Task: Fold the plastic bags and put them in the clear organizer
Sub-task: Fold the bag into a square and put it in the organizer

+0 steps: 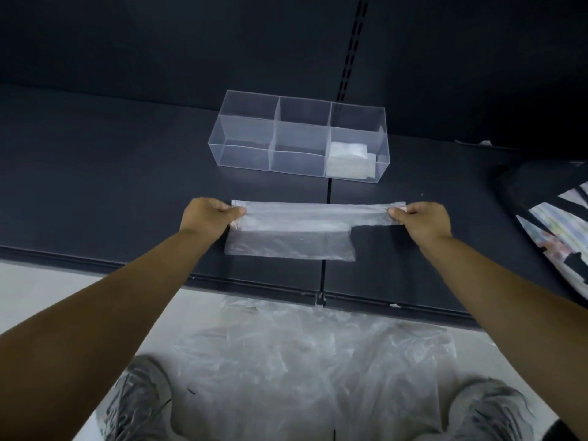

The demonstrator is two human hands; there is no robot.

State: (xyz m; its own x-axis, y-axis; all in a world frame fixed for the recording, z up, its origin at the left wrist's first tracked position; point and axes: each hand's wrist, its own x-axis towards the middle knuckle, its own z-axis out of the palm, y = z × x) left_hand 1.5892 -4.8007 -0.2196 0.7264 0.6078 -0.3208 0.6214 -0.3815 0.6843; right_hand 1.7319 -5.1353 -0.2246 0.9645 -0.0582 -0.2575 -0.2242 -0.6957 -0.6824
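Observation:
A translucent plastic bag (296,229) lies flat on the dark shelf (111,192), partly folded lengthwise into a long strip. My left hand (208,218) pinches its left end between thumb and fingers. My right hand (423,219) pinches the right end the same way. Behind the bag stands the clear organizer (248,135) with several compartments. Its front right compartment holds folded plastic bags (348,162); the other compartments look empty.
A heap of loose plastic bags (302,361) lies on the pale floor below the shelf's front edge, between two grey shoes (140,399). A dark bag with a printed pattern (553,230) sits at the shelf's right. A slotted upright (350,49) runs up the back wall.

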